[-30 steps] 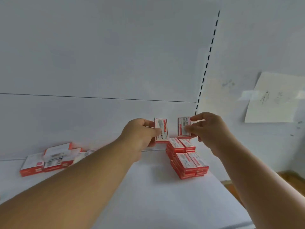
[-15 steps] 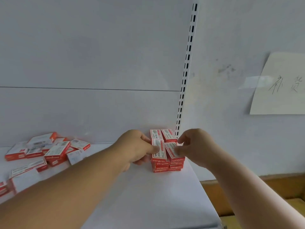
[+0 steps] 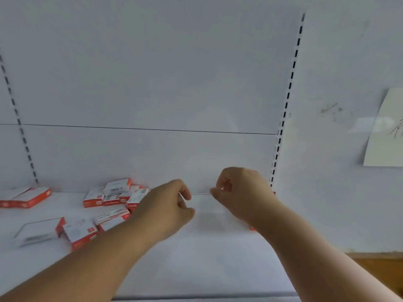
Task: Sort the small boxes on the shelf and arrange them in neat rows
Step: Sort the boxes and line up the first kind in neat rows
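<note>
Red-and-white small boxes [image 3: 115, 192] found scattered on shelf [image 3: 196, 258], judged unsorted; held left hand [image 3: 168, 210] and right hand [image 3: 242, 192] curled, visibly empty, apparently between picks.

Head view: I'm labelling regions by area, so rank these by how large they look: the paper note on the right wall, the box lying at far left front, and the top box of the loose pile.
1. Paper note, though the frame edge cuts it off.
2. Far-left front box, which looks larger partly through nearness.
3. Top box of the pile.
</note>
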Motion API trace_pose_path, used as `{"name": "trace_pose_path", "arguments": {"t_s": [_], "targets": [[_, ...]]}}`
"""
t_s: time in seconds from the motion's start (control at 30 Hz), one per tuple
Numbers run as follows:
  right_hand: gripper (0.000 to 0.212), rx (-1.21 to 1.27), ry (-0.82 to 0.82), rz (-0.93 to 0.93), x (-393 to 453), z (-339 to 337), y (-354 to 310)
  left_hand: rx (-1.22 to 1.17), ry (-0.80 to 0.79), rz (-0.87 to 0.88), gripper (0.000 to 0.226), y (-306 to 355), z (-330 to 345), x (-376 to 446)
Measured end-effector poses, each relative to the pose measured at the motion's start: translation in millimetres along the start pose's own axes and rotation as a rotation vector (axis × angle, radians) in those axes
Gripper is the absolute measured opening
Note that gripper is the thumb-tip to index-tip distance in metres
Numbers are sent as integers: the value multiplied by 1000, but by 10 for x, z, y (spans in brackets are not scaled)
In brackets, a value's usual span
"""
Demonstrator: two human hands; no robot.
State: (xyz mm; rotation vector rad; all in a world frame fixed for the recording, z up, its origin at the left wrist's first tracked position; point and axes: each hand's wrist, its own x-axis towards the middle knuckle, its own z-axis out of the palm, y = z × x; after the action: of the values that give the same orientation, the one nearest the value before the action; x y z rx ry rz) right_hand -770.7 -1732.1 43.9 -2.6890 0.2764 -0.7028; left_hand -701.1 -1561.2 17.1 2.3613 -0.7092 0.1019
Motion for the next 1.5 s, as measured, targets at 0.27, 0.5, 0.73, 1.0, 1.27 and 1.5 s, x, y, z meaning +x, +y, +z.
{"name": "trace_pose_path", "arguments": {"t_s": [0.27, 0.5, 0.73, 1.0, 1.27, 1.5], "targets": [[16, 76, -81, -49, -73, 945, -1514, 78, 40, -79, 15, -1437, -1091, -476], [29, -5, -192, -93, -119, 1430, -2255, 229, -33, -37, 34, -2222, -1636, -591], [45, -243, -321, -74, -54, 1595, -2393, 100, -162, -28, 45, -2508, -1617, -453], [61, 356, -72, 36, 159, 1693, -2476, -797, 186, -225, 16, -2618, -1713, -394], [68, 300, -84, 28, 221, 1704, -3078, -1456, 45, -379, 24, -2731, -2057, -432], [37, 672, -114, 245, 253, 2070, -3608, -858, 32, -242, 15, -3308, -2518, -408]]}}
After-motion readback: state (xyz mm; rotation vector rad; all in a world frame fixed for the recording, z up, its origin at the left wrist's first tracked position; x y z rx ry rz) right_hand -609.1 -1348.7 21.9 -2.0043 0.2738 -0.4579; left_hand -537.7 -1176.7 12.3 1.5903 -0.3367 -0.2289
